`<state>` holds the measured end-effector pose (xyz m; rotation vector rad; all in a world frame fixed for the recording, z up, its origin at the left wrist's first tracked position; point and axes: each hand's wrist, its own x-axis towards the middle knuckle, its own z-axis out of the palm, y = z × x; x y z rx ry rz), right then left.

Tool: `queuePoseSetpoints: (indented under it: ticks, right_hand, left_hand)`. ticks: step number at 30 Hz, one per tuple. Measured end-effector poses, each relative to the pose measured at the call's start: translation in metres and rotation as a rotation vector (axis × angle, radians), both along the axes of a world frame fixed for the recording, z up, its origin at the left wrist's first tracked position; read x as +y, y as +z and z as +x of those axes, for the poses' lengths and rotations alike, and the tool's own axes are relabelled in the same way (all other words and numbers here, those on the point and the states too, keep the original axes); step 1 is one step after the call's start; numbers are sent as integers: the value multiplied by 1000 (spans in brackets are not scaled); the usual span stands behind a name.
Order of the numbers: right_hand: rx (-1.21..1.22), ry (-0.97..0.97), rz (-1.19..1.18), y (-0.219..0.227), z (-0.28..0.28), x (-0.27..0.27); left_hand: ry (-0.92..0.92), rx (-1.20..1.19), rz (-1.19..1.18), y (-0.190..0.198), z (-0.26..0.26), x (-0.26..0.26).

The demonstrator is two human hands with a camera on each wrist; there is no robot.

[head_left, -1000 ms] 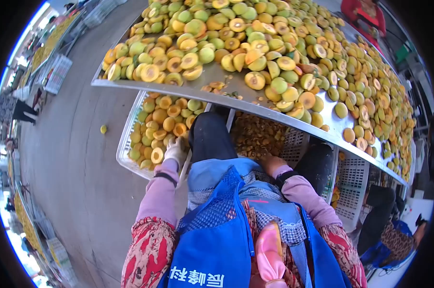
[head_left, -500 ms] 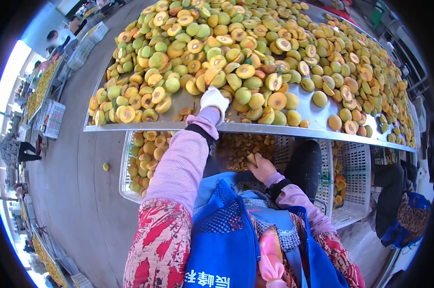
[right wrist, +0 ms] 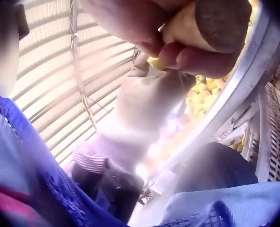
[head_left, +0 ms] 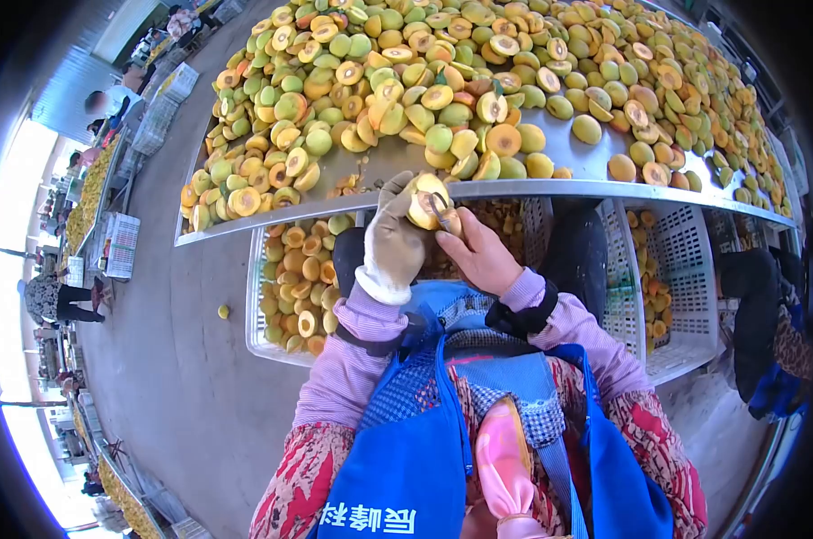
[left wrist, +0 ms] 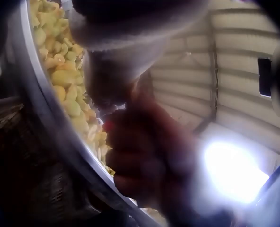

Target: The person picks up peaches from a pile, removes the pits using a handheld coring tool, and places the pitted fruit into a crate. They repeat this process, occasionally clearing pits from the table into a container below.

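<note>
My left hand (head_left: 395, 242), in a pale glove, holds a halved apricot (head_left: 420, 202) just off the table's front edge, cut face up. Bare, my right hand (head_left: 485, 259) grips a pitting tool (head_left: 450, 222) with a short wooden handle and a curved metal loop. The loop lies against the middle of the cut face. In the right wrist view the round butt of the wooden handle (right wrist: 222, 23) shows between the right fingers, with the gloved left hand (right wrist: 144, 101) beyond. The left wrist view is dark and blurred around the hands.
A metal table (head_left: 550, 188) with a raised rim carries a heap of apricots (head_left: 379, 99), many halved. A white crate (head_left: 281, 353) of apricot halves stands below on the left. Beneath the table are brown scraps (head_left: 505, 216); more white crates (head_left: 689, 260) stand right.
My left hand went from the left crate up to the heap, then came back toward me with an apricot half. My right hand rose from near my lap, bringing the tool to the fruit.
</note>
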<state>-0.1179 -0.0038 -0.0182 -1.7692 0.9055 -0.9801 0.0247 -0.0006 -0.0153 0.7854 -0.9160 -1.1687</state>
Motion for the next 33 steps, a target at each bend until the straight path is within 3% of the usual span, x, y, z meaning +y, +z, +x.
queuePoseSetpoints:
  ticks: [1,2,4,7,11,12,16,24,31,33]
  right_hand:
    - [0,0,4,2,-2,3]
    - [52,66,47,6,-4,5]
    - [141,173,41,7,-5,8]
    - [95,103,-83,9,0,19]
    - [176,74,-52,12,3,17]
    - [211,63,-48,13,4,17]
    - [249,23,-47,12,8,17]
    - [286,147,76,15,6,10]
    - [265,257,54,21,-6,4]
    - [301,273,62,21,-8,0]
  left_hand:
    - [148,-365,-100,-1,-4,5]
    - [149,-366,-99,0,-3,8]
    - [81,346,186,3,-1,13]
    - [144,252,254,5,-1,18]
    - [190,285,239,-5,-8,14]
    - [176,168,181,-8,-10,15]
    - [233,160,188,-13,-14,8]
    - [360,119,185,4,-20,11]
    - [125,201,372,27,-8,8]
    - [47,331,363,22,-9,3]
